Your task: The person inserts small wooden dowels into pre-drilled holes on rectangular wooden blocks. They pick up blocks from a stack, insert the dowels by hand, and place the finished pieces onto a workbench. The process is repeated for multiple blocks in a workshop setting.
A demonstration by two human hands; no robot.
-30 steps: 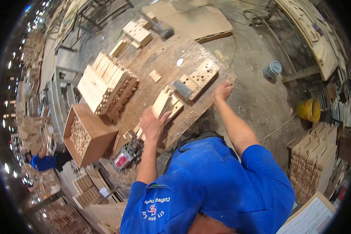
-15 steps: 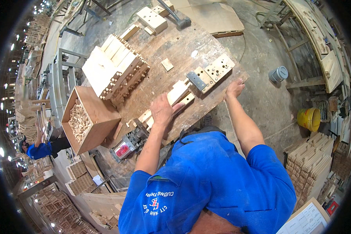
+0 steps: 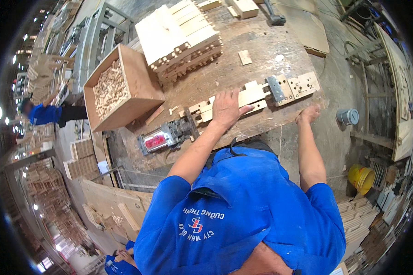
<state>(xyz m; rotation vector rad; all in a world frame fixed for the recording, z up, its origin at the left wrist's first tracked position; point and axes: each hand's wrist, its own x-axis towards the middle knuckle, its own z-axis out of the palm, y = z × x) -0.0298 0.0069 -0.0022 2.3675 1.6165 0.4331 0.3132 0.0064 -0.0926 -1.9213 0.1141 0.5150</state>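
My left hand (image 3: 226,110) lies over a pale wooden piece (image 3: 251,96), fingers across its top and thumb stretched along the near side. The piece sits lengthwise in a wooden jig between a metal clamp (image 3: 190,124) on the left and a drilled block (image 3: 304,85) on the right. A dark metal plate (image 3: 275,88) is fixed at the left end of that block, close to the piece's right end. My right hand (image 3: 308,113) is at the worktable's near right edge, just below the drilled block, its fingers bent against the edge and partly hidden.
A plywood box (image 3: 144,87) of wooden dowels stands at the table's left. Beside it rise stacked boards (image 3: 179,34) with dowels in their ends. A hammer (image 3: 274,16) lies at the back. A grey bucket (image 3: 348,116) and yellow bucket (image 3: 361,178) stand right. Other people work at left.
The whole view has shifted, so the table appears lower and farther right. My left hand stays on the wooden piece, my right at the table edge. Another person's hands now show at lower left.
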